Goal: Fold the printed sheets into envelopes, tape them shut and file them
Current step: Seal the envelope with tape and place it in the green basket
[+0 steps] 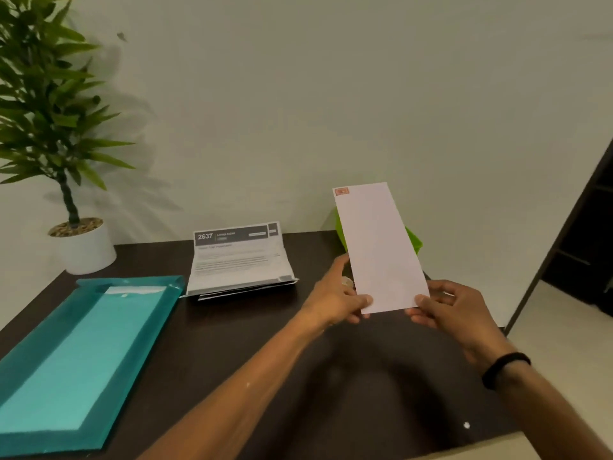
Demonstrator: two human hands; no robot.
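Note:
A long white envelope (378, 247) with a small red stamp mark in its top left corner stands upright above the dark table (252, 353). My left hand (335, 297) pinches its lower left corner and my right hand (447, 307) pinches its lower right corner. A stack of printed sheets (238, 260), bent up against the wall and headed "2637", lies at the back middle. A teal plastic folder (83, 356) lies flat on the left with white paper showing inside it.
A potted plant (83, 240) in a white pot stands at the table's back left corner. A green tray (414, 240) is partly hidden behind the envelope. The wall runs along the table's back edge. A dark doorway opens at the right.

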